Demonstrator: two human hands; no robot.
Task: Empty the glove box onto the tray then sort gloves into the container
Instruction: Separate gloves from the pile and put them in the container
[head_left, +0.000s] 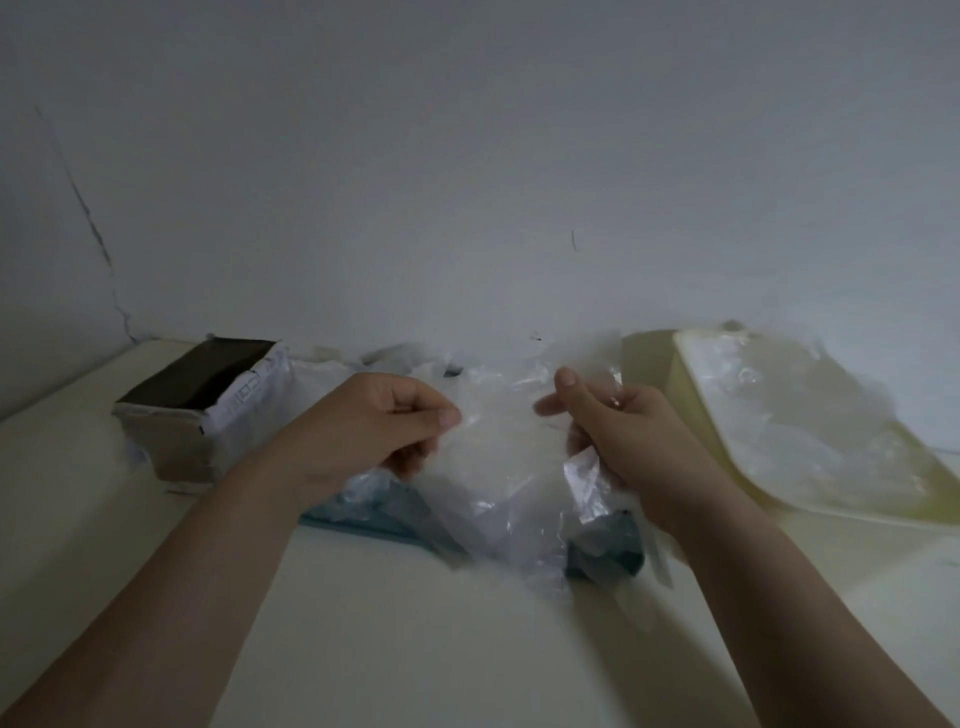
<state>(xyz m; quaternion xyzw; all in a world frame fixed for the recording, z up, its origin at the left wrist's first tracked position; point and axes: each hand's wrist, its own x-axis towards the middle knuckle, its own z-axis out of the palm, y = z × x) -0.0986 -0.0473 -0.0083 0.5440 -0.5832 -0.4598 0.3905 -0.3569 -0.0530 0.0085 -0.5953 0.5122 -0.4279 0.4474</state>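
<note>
Both of my forearms (208, 571) reach in from the near edge of the counter (363, 649), and between them I hold one thin, clear plastic glove (498, 441) up over the middle of the scene. On my left hand (363, 426) the fingers (415, 402) are curled in with the thumb pressed on top, pinching the glove's left edge. My right hand (623, 431) pinches the right edge the same way, thumb raised, and some film bunches under its palm. Just below lies the teal tray (363, 514), mostly hidden by the pile of gloves (519, 525) heaped on it and spilling over its near edge. To the far left the glove box (202, 400) stands with its opening dark, so I judge the emptying is done; I cannot see its bottom. To the right the pale yellow container (680, 374) sits at an angle with sorted gloves (795, 415) lying in it, so the sorting seems to be under way. Behind everything is a plain white wall (467, 156). As I read it, I am pulling this one glove flat and free of the heap. The next move calls for carrying it right, over the container's rim, and laying it on the others. The film is light and clingy, so I should check that no second glove comes along and let go cleanly with both hands.
</note>
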